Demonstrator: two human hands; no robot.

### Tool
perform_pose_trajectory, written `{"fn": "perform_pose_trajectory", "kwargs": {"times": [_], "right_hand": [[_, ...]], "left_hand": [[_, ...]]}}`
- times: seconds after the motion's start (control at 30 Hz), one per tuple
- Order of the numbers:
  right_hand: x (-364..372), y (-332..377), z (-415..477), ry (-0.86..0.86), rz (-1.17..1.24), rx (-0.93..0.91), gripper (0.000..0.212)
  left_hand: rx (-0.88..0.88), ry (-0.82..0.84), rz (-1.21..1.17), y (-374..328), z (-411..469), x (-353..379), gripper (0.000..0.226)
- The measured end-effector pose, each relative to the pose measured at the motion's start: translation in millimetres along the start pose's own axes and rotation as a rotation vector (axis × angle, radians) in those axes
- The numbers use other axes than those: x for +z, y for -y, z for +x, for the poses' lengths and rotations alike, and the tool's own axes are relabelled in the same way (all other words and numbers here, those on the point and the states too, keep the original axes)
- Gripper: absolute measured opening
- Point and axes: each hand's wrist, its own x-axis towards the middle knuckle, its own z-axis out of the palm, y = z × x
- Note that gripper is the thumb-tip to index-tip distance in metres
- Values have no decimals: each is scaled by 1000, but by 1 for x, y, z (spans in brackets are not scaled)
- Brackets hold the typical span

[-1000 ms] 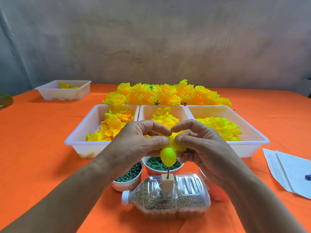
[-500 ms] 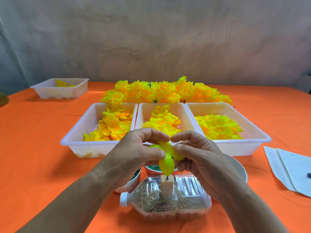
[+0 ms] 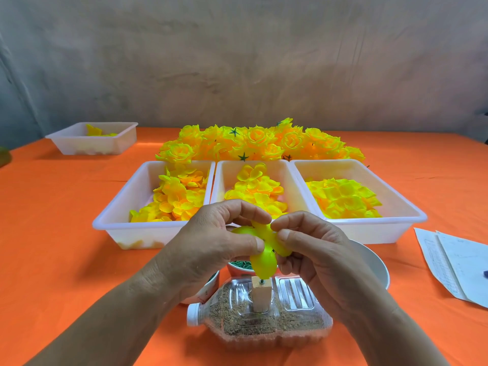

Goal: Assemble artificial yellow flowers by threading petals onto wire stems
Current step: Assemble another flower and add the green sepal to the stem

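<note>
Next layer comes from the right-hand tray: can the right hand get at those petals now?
Probably, once freed: the right hand pinches the petal piece together with the left hand, but the open tray lies just beyond it, with nothing between.

Sole head cam faces fwd/down, close over left hand (image 3: 211,247), right hand (image 3: 322,257).

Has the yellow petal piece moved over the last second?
Yes: the petal piece has come down toward the wooden block; the green stem showing between them earlier is now nearly hidden.
</note>
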Motion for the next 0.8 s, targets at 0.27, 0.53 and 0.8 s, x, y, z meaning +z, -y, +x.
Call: {"fn": "perform_pose_trajectory", "kwargs": {"times": [0.27,0.53,0.8], "right_hand": [[-2,-4,1,-25,-4,6,11],[-5,-7,1,-7,11,17,9],[-6,-12,0,-12,37,16,9]], "left_hand": [[-27,4,-24,0,1,0,30],[-39,22,-44,-1,1,1,30],[-52,27,-24,1,0,0,32]]}}
